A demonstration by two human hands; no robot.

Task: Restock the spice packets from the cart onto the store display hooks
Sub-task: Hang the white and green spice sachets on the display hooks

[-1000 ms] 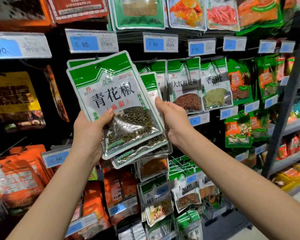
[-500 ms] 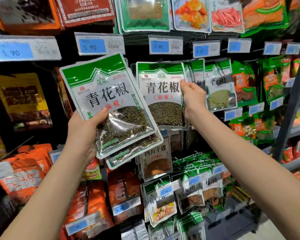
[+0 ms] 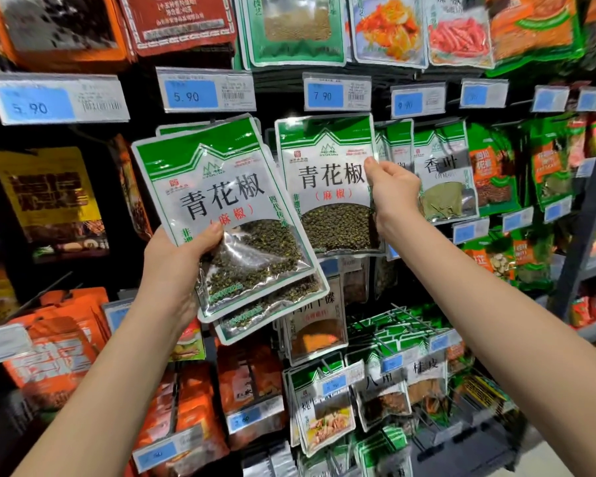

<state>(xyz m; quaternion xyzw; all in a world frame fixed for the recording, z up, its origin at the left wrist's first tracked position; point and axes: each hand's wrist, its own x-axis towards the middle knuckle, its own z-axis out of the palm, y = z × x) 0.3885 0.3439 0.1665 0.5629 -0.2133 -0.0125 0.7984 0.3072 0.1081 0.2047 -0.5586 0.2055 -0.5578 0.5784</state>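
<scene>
A packet stack is gripped by the left hand, a single packet pinched at three o'clock by the right hand. Being light and limp, it is best taken near the top.

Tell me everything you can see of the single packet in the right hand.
The single packet is a flat glossy plastic pouch: green peaked band on top, white panel with large black characters and red ones, clear window showing dark green peppercorns. It is upright, facing the camera, below the 7.90 price tag. The right hand pinches its right edge; the stack in the left hand overlaps its lower left corner. Hook not visible.
</scene>
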